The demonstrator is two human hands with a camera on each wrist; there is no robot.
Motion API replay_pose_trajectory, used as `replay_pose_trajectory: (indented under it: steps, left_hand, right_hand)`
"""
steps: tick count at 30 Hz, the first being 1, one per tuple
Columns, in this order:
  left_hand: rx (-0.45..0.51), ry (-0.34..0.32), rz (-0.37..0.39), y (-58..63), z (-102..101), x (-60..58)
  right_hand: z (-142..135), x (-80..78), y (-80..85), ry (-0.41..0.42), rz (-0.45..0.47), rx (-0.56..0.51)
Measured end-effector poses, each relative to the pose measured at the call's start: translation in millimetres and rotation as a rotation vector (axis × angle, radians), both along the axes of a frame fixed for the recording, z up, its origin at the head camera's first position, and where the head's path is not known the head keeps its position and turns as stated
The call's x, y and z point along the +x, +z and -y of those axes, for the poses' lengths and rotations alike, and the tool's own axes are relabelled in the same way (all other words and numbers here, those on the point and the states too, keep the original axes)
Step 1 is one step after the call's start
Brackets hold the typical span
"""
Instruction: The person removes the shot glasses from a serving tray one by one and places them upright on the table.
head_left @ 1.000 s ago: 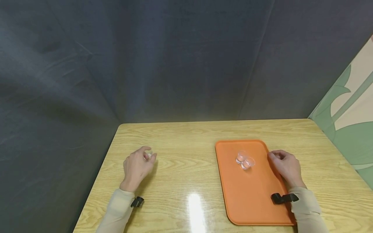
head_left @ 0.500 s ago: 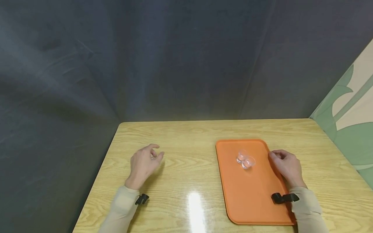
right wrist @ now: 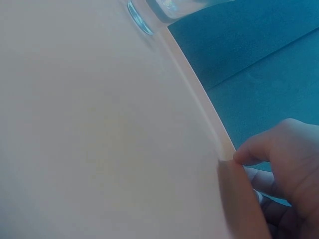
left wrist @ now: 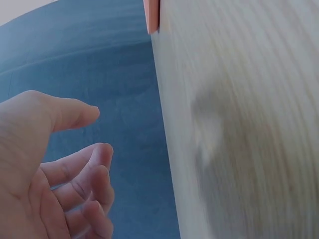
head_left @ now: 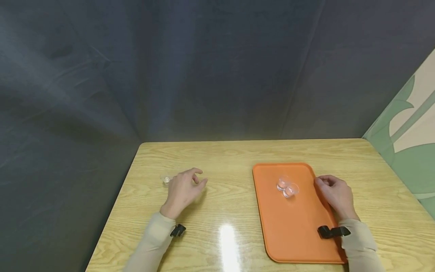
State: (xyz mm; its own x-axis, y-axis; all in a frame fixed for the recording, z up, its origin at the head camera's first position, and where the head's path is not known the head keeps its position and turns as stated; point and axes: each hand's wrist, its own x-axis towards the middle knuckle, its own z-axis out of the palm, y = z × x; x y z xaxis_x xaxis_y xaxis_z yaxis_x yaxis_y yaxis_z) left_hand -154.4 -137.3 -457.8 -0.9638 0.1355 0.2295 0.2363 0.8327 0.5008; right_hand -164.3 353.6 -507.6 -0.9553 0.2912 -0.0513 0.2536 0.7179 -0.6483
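My left hand (head_left: 184,190) is above the left part of the wooden table, thumb and fingers apart and loosely bent. In the left wrist view nothing lies between the fingers (left wrist: 102,154). Just left of that hand a small clear glass (head_left: 167,180) stands on the table, partly hidden by the hand. My right hand (head_left: 337,194) pinches the right rim of an orange tray (head_left: 292,234). In the right wrist view its thumb (right wrist: 249,151) presses the rim, and the other fingers lie on the outer side. Two small clear glasses (head_left: 289,190) stand close together on the tray.
The wooden table (head_left: 210,162) ends at a dark curtain (head_left: 217,75) behind and to the left. At the far right is a wall with green leaf shapes (head_left: 414,166). A bright light reflection (head_left: 229,245) shows near the front.
My left hand has moved right from around the small glass, which stays behind on the table and shows at the hand's left. The right hand keeps its grip on the tray rim.
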Motion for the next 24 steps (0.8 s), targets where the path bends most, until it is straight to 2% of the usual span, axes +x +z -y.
replay_pose_trajectory:
  steps: [13, 24]
  left_hand:
    - [-0.005, -0.077, 0.051, -2.3, -29, 2.2]
    - [-0.014, -0.131, 0.045, 2.9, -58, -2.2]
  right_hand:
    - [0, 1.7, -0.6, -0.003, -0.005, -0.001]
    - [0, 0.6, -0.3, -0.001, -0.007, 0.001]
